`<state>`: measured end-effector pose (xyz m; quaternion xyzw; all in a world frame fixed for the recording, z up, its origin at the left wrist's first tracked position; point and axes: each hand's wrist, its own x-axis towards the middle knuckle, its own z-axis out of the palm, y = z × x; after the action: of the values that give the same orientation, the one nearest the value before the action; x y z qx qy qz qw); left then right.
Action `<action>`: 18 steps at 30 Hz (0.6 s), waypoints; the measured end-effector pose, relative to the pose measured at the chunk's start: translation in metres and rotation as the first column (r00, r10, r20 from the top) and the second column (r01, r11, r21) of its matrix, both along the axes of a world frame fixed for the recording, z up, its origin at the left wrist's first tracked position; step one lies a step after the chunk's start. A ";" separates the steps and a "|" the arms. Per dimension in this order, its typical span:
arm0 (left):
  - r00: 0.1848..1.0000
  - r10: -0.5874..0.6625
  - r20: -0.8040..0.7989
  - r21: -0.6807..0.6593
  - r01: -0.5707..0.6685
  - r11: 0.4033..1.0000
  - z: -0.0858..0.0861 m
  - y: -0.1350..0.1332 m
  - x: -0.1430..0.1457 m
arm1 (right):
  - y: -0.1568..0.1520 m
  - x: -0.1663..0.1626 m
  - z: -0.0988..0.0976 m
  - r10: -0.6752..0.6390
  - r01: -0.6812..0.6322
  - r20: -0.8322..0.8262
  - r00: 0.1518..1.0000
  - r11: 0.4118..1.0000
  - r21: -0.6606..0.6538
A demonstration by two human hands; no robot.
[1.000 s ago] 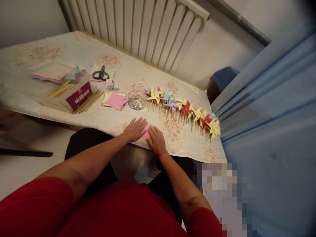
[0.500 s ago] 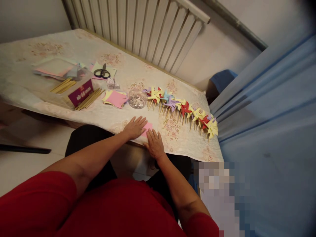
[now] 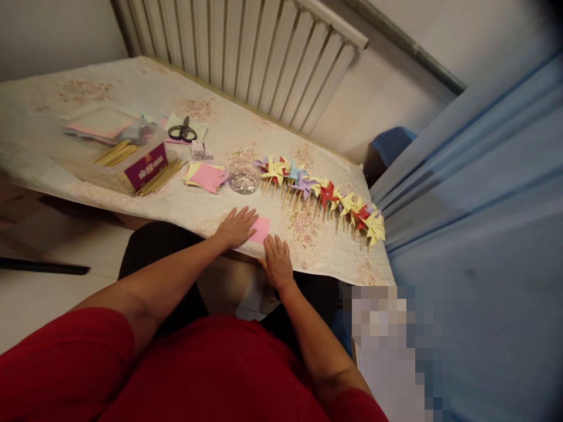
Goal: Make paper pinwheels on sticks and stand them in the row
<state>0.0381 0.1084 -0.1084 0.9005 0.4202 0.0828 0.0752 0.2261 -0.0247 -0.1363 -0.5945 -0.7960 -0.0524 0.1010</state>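
A pink square of paper (image 3: 261, 230) lies flat near the front edge of the cloth-covered table (image 3: 211, 220). My left hand (image 3: 237, 227) rests palm down, fingers stretched, at the paper's left side, with fingertips on or against it. At the lower right corner of the paper, my right hand (image 3: 277, 258) lies with its fingers extended, the fingertips touching the edge. Beyond my hands stand a round clear dish (image 3: 244, 177) of small shiny pieces and a stack of pink and yellow paper (image 3: 206, 177).
A row of paper pinwheels (image 3: 326, 193) on sticks runs along the right. To the left are a clear box (image 3: 92, 176) with a purple label, wooden sticks (image 3: 160, 177), black scissors (image 3: 182, 130) and small white boxes (image 3: 201, 150). A radiator (image 3: 237, 53) stands behind the table.
My hands have drawn slightly apart, the left one shifting left and the right one a little down, so more of the pink paper shows. The view has shifted slightly.
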 end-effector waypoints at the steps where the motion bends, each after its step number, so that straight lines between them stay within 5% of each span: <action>1: 1.000 0.005 0.002 0.000 -0.005 1.000 0.000 -0.001 -0.002 | 0.000 0.000 -0.001 -0.002 0.002 0.000 1.000 1.000 0.003; 18: 0.998 0.062 0.026 0.083 -0.064 0.995 -0.008 -0.016 -0.035 | -0.011 -0.002 0.000 -0.061 0.060 -0.024 0.998 0.998 -0.026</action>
<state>0.0030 0.0926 -0.1168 0.8880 0.4439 0.1132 0.0398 0.2243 -0.0358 -0.1358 -0.6203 -0.7768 -0.0381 0.1017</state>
